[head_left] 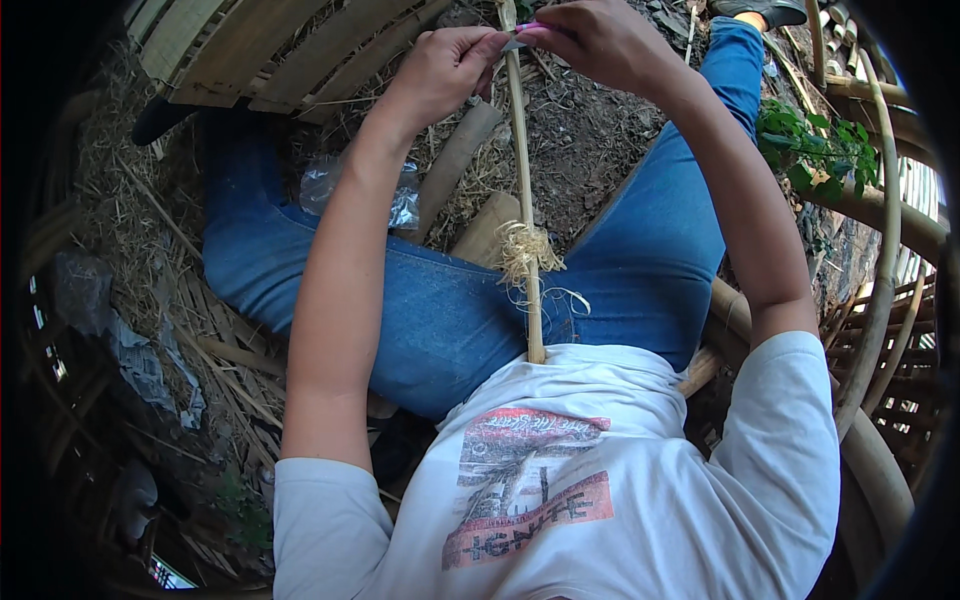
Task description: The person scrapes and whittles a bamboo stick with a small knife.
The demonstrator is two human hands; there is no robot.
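A slender pale bamboo stick (521, 150) runs from the waist of my shirt up to the top edge of the view. Near its upper part, my right hand (600, 42) grips a small knife with a pink handle (538, 27). The knife's pale blade (513, 44) lies across the stick. From the other side, my left hand (452, 66) is closed, thumb and finger pinching at the blade's far end beside the stick. Some of its fingertips are hidden. Curly shavings (527, 250) cling in a bunch around the stick's lower half, over my lap.
Bamboo slats (240, 50) stand at the upper left. Cut bamboo pieces (458, 160) and clear plastic wrap (405, 205) lie between my jeans-clad legs (640, 265). Green leaves (820, 150) and bamboo poles (885, 215) are on the right; dry straw (125, 200) covers the left ground.
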